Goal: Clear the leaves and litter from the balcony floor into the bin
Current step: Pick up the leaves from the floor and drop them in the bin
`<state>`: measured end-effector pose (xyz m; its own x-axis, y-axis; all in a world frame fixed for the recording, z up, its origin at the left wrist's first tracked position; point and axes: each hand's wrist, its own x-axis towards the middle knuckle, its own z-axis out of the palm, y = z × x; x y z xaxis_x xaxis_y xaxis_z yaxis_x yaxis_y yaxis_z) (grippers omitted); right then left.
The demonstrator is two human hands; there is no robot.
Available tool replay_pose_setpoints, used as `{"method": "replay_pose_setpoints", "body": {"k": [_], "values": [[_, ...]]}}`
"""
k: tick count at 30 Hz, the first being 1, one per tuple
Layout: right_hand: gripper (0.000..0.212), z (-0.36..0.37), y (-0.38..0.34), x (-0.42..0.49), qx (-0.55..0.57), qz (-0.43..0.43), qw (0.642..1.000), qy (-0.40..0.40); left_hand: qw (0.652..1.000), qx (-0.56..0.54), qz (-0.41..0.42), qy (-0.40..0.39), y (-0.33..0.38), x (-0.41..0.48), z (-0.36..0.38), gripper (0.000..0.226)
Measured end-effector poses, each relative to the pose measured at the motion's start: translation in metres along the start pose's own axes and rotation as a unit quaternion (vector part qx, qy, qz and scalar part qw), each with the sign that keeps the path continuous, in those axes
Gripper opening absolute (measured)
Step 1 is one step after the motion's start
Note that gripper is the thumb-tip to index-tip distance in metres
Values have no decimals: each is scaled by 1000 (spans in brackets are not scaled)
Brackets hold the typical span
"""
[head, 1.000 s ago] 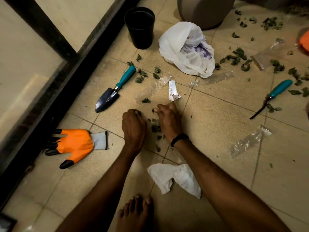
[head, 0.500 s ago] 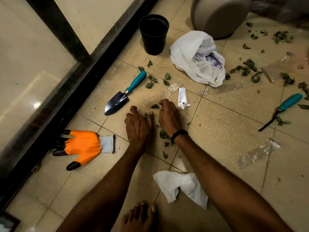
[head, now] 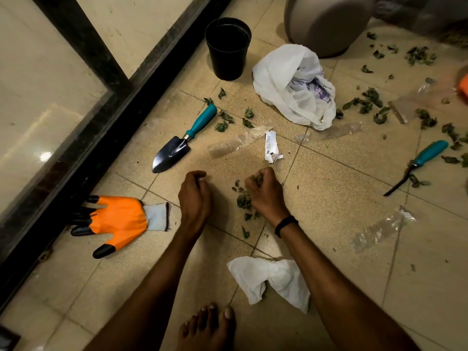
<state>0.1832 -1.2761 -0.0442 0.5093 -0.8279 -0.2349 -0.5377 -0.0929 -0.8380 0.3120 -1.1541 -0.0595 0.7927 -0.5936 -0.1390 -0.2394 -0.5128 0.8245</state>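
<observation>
Dry green leaves [head: 244,200] lie on the tiled balcony floor between my hands. My right hand [head: 266,191] is curled into a fist over them, and leaf bits show inside its fingers. My left hand [head: 195,193] hovers just left of the pile with fingers curled; nothing shows in it. More leaves [head: 224,120] lie beside a teal-handled trowel [head: 182,143], and a wider scatter of leaves [head: 367,102] lies at the right. A black pot-shaped bin [head: 228,46] stands upright at the back.
A white plastic bag [head: 286,79], a paper slip [head: 271,145], clear wrappers [head: 379,231], crumpled white paper [head: 273,277], an orange glove [head: 119,219] and a teal-handled hand fork [head: 428,154] lie around. A large beige container [head: 329,21] stands behind. A dark door frame [head: 106,115] bounds the left.
Both hands lay flat on the floor, pushed together over the leaves. Now they have drawn apart and curled into fists, the right one taking up leaves.
</observation>
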Motion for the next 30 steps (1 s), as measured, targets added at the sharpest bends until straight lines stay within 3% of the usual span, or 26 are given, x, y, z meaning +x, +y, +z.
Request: {"method": "replay_pose_setpoints", "body": {"k": [2,6,8,13,20,24,26,28,30], "values": [[12,-11,11,-10,2,13,999,32,999,21,38,-20,3,-4,6,43],[24,-40,44,-18,-57,18,991,119,992,78,86,-44,22,-19,34,36],[24,-48,57,-12,-82,28,986,141,984,135,105,-42,21,-25,47,45],[22,-57,63,-7,-101,36,981,163,932,305,181,-74,8,-40,70,70],[20,-44,58,-9,-124,-42,984,121,925,309,220,-38,6,-25,71,27],[8,-34,63,-11,-193,-108,968,118,983,145,93,-57,14,-21,56,29],[9,-35,60,-7,-175,-69,975,117,998,4,32,-45,19,-21,42,31],[12,-37,54,-3,-128,-14,985,111,990,-133,-38,-32,25,-24,28,33],[14,-36,49,-1,-88,19,991,103,953,-246,-174,-22,32,-26,18,33]]}}
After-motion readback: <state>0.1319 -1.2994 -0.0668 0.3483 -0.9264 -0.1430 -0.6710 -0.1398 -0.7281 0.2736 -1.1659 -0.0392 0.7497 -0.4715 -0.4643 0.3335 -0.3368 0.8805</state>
